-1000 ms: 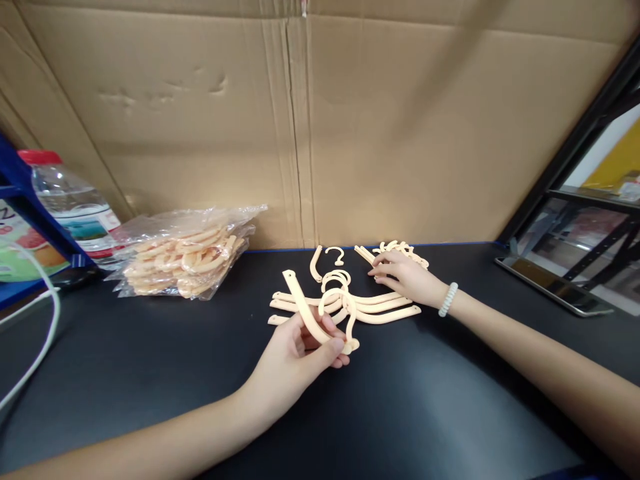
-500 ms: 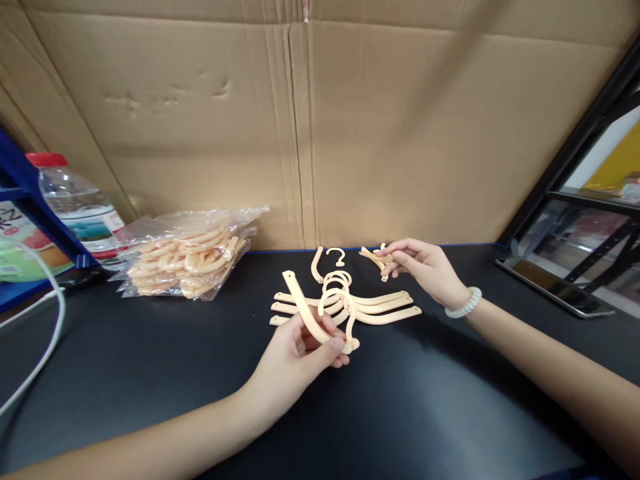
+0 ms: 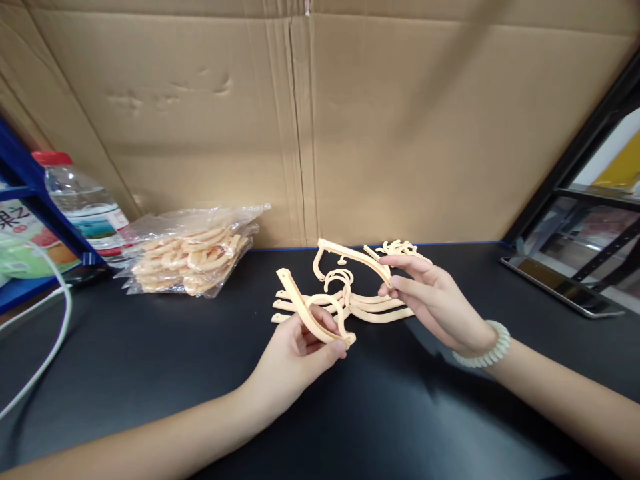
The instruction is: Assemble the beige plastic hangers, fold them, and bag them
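Observation:
My left hand (image 3: 295, 360) is closed on a cream plastic hanger arm with a hook (image 3: 313, 317), holding it just above the black table. My right hand (image 3: 435, 300) pinches one end of a second cream hanger arm (image 3: 353, 255), which is lifted and points to the left. Between and behind the hands lies a small stack of finished cream hangers (image 3: 373, 308) with their hooks (image 3: 338, 279) up. A little heap of loose cream hooks (image 3: 400, 249) lies behind my right hand.
A clear bag of cream hanger parts (image 3: 187, 257) lies at the back left. A water bottle (image 3: 83, 207) stands by a blue rack (image 3: 25, 193), with a white cable (image 3: 47, 343) beside. Cardboard (image 3: 310, 120) walls the back. A black frame (image 3: 565, 287) stands right.
My right hand has left the heap of parts at the back, picked up a long hanger arm and brought it toward my left hand. My left hand has barely moved.

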### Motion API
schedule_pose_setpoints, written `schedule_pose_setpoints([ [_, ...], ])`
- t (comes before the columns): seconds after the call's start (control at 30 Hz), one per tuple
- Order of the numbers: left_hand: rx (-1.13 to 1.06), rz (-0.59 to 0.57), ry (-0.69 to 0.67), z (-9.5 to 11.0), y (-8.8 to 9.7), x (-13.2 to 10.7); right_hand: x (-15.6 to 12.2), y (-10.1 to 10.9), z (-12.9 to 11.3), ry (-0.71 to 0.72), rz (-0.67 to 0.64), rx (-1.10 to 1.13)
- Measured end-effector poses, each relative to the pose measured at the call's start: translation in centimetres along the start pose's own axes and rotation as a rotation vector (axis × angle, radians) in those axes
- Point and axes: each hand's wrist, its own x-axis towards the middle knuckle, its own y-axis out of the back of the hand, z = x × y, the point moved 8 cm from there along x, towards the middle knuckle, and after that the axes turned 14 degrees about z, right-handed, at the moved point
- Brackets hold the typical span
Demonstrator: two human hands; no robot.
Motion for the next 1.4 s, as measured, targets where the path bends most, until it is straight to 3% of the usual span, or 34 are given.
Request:
schedule_pose_setpoints([
  [0.17,0.021,0.023,-0.014,0.2,0.1,0.0,-0.8,-1.4,2.6,-0.287,-0.151,0.157],
  [0.47,0.031,0.009,-0.007,0.3,0.1,-0.2,-4.0,-3.9,3.3,-0.396,-0.320,0.132],
  [0.9,0.052,-0.030,-0.061,0.6,0.0,0.0,-4.6,-4.5,3.3,-0.278,-0.368,0.040],
  [1.23,-0.006,-0.105,-0.015,0.9,-0.4,-0.1,-4.6,-5.1,3.0,-0.102,-0.449,-0.151],
  [1.4,-0.048,-0.141,0.001,1.0,-0.6,-0.1,-4.9,-5.5,2.8,-0.085,-0.490,-0.148],
])
